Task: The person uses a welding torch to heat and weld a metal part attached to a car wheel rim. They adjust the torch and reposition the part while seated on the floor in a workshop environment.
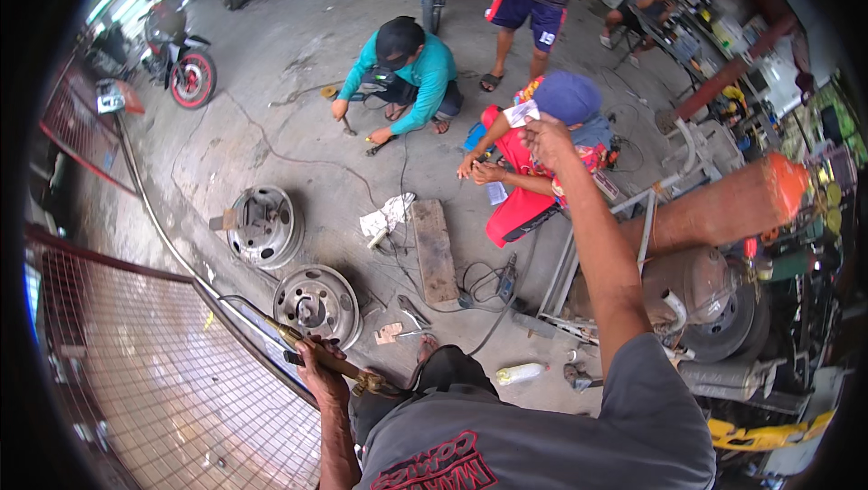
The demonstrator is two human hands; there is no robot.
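Observation:
My left hand is closed around the handle of a brass cutting torch, held low at my left side. Its thin end points up and to the left, past two steel wheel rims. My right arm stretches forward, and my right hand has its fingers curled together. A small white sheet, paper or cloth, shows at its fingertips. Just beyond that hand squats a person in a blue cap and red trousers, whose own hands meet in front. The nearer rim lies below the torch, the other rim behind it.
A person in a teal shirt squats ahead with a hammer-like tool; another stands behind. On the floor lie a wooden plank, white rag, power tool, cables, pliers and plastic bottle. Orange gas cylinder at right; mesh fence at left.

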